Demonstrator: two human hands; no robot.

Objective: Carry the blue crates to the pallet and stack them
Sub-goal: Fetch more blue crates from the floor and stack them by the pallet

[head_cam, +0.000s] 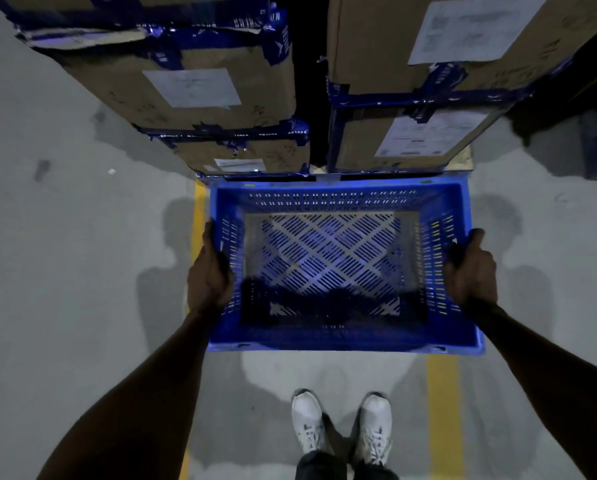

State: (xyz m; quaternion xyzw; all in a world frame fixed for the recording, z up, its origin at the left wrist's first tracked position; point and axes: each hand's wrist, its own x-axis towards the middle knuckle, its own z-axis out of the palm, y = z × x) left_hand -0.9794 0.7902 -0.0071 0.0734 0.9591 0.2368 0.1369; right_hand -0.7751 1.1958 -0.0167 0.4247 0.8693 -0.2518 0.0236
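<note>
Both hands, left point(209, 278) and right point(472, 275), grip the blue crate's point(342, 336) side rims; nothing inside.

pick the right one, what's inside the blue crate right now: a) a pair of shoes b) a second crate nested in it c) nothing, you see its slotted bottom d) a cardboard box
c: the blue crate shows only its bare slotted bottom, while the left hand and right hand each grip a side rim; the cardboard boxes stand beyond it, and the white shoes are on the floor below.
</note>
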